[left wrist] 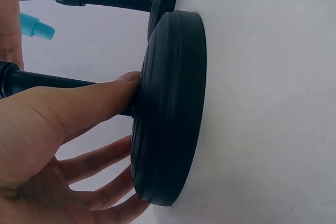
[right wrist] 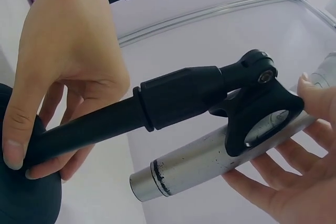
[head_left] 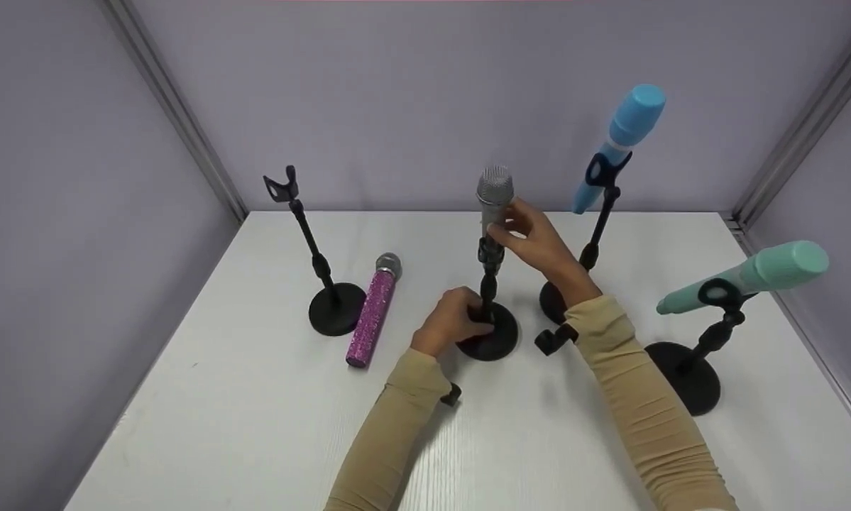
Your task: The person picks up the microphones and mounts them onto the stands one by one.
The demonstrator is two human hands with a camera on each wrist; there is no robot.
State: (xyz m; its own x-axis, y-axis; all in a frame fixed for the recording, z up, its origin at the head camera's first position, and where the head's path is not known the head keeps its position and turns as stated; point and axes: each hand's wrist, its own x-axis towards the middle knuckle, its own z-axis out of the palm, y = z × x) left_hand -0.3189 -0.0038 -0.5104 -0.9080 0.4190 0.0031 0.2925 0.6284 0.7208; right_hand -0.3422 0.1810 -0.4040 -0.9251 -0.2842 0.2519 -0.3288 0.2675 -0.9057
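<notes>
A silver microphone (head_left: 495,188) sits in the clip (right wrist: 236,132) of a black desk stand at mid-table, its mesh head up. My right hand (head_left: 535,238) holds the microphone's body just above the clip, thumb on one side and fingers on the other. Low on the same stand, my left hand (head_left: 448,323) grips the foot of the pole. Its thumb presses the top of the round base (left wrist: 176,108) in the left wrist view. The base rests on the white table. In the right wrist view the microphone's lower end (right wrist: 152,179) sticks out below the clip.
Left of my hands, a glittery pink microphone (head_left: 374,312) lies beside a stand (head_left: 334,312) with a vacant clip. To the right, one stand carries a blue microphone (head_left: 634,117), another a mint-green microphone (head_left: 780,268). Grey panels (head_left: 397,85) enclose the table's back and sides.
</notes>
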